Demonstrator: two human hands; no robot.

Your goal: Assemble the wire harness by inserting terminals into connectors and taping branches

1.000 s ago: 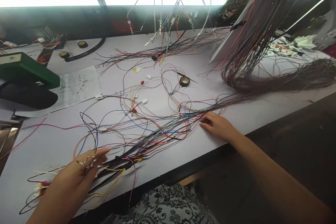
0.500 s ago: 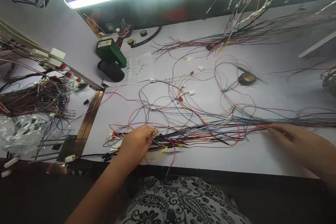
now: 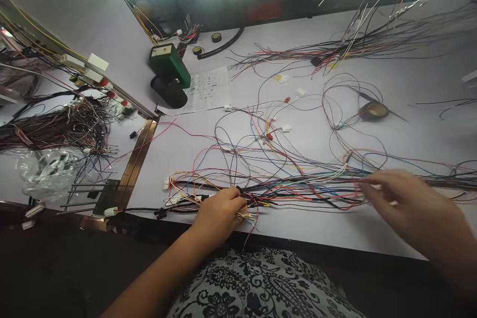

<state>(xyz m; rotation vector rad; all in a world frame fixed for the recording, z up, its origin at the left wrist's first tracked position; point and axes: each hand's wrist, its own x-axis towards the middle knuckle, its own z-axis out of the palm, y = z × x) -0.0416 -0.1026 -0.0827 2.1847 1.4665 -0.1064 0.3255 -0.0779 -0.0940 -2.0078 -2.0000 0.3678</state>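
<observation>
A long bundle of thin coloured wires [image 3: 298,186] lies across the white table [image 3: 305,228], running from near my left hand to the right edge. My left hand [image 3: 219,213] is closed on the bundle's end, where bare metal terminals stick out past the fingers. My right hand [image 3: 406,203] hovers just over the bundle farther right, blurred, with its fingers spread and nothing clearly held. Loose wires with small white and red connectors [image 3: 285,128] loop behind the bundle.
A black tape roll [image 3: 372,111] lies at the right rear. A green device [image 3: 169,64] on a black base stands beside a printed sheet [image 3: 208,88]. To the left a metal strip [image 3: 139,156] borders another table with dark wire tangles [image 3: 63,126] and a plastic bag [image 3: 48,171].
The view has swung left and down. My left hand closed on the wire ends and drew them toward the front edge. My right hand lifted off the bundle and moved slightly left.
</observation>
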